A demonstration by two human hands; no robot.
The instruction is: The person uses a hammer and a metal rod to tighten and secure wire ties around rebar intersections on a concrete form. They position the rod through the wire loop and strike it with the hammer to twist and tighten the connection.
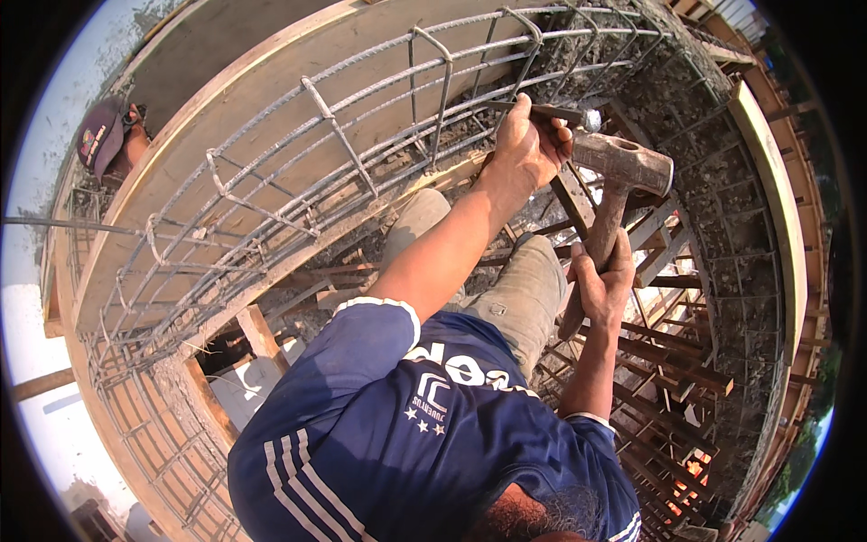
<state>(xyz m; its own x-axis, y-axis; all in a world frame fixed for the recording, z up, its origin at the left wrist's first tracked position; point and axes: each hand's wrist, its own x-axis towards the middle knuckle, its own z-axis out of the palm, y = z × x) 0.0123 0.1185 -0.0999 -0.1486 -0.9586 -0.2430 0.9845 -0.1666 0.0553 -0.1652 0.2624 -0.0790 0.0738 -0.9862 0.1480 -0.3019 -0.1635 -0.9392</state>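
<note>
My left hand (528, 149) is closed around a dark steel chisel (562, 112), with the thumb up along it. The chisel lies nearly level, its bright, battered end to the right and its other end toward the rebar cage (339, 135). My right hand (603, 282) grips the wooden handle (607, 221) of a club hammer. The worn hammer head (623, 163) is just below and right of the chisel's battered end. Whether the two touch, I cannot tell.
Curved plywood formwork (226, 99) runs behind the cage. Rough concrete with bars (722, 226) lines the right side, beside a wooden plank (768, 199). Timber props (677, 361) crowd the space below. Another person's dark cap (99, 135) shows beyond the formwork at far left.
</note>
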